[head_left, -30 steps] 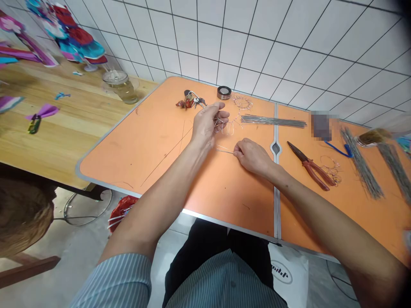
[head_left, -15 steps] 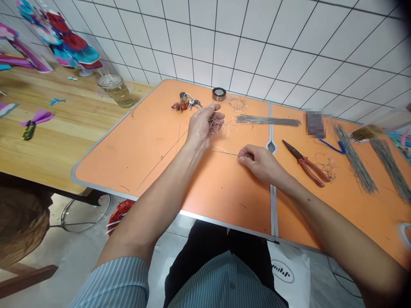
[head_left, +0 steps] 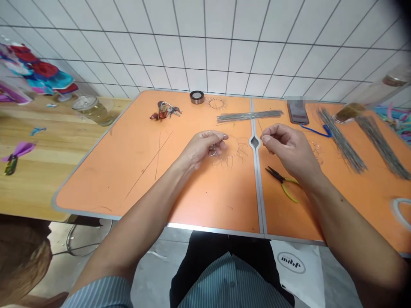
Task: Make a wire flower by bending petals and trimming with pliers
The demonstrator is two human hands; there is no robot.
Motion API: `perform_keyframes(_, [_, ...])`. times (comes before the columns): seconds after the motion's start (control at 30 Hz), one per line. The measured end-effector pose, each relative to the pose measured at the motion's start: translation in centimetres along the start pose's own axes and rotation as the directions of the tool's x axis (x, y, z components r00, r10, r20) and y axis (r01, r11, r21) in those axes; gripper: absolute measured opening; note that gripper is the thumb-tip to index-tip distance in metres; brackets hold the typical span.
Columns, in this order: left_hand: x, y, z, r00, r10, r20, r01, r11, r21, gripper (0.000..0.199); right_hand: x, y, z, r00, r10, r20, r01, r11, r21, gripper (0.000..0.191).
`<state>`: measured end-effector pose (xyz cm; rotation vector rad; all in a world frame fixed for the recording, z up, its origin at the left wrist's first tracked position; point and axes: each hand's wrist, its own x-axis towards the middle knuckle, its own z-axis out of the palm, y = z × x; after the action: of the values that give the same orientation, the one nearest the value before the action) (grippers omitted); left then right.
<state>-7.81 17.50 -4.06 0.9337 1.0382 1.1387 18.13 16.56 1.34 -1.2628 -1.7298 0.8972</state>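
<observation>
My left hand (head_left: 204,147) hovers low over the orange table (head_left: 135,171) and pinches a looped wire frame (head_left: 231,155), which fans out to its right. My right hand (head_left: 289,147) is raised just right of the table's centre seam. Its thumb and forefinger are pinched on a thin wire that barely shows. Below that hand lie yellow-handled pliers (head_left: 282,184). The two hands are about a hand's width apart.
At the back lie a bundle of straight wires (head_left: 250,115), a tape roll (head_left: 197,96), keys (head_left: 163,111), a small wire ring (head_left: 216,102) and a phone (head_left: 298,112). Wire bundles (head_left: 342,139) cover the right side. A jar (head_left: 91,109) stands on the wooden table on the left.
The view swung to face the table squarely. My right hand rose off the table and moved right across the seam. My left hand came nearer and lower with the wire frame.
</observation>
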Motion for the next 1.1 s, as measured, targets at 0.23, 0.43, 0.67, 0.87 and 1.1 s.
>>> perform_keyframes(0.23, [-1.0,-1.0,2.3,0.973,-0.121,0.197,0.101,0.989,0.112,0.032,-0.7,2.3,0.7,0.982,-0.083,0.172,0.093,0.994,-0.051,0.007])
perform_keyframes(0.43, [-1.2,-1.2,3.3,0.962,-0.151,0.228,0.132,0.986,0.098,0.038,-1.0,3.8,2.1,0.952,0.019,0.305,-0.051,0.994,0.099,0.016])
perform_keyframes(0.67, [-1.1,-0.4,2.8,0.968,-0.133,0.211,0.142,0.989,-0.029,0.044,-0.2,4.7,2.1,0.972,0.005,0.236,-0.060,0.972,0.225,0.026])
perform_keyframes(0.87, [-0.5,0.1,3.7,0.976,-0.153,0.155,0.163,0.985,-0.058,0.020,-0.1,4.8,1.8,0.984,0.023,0.176,-0.069,0.964,0.258,0.028])
perform_keyframes(1.1, [0.5,-0.3,4.2,0.981,-0.141,0.135,0.143,0.990,-0.008,0.026,0.0,4.8,1.6,0.986,0.037,0.162,-0.084,0.952,0.295,0.025])
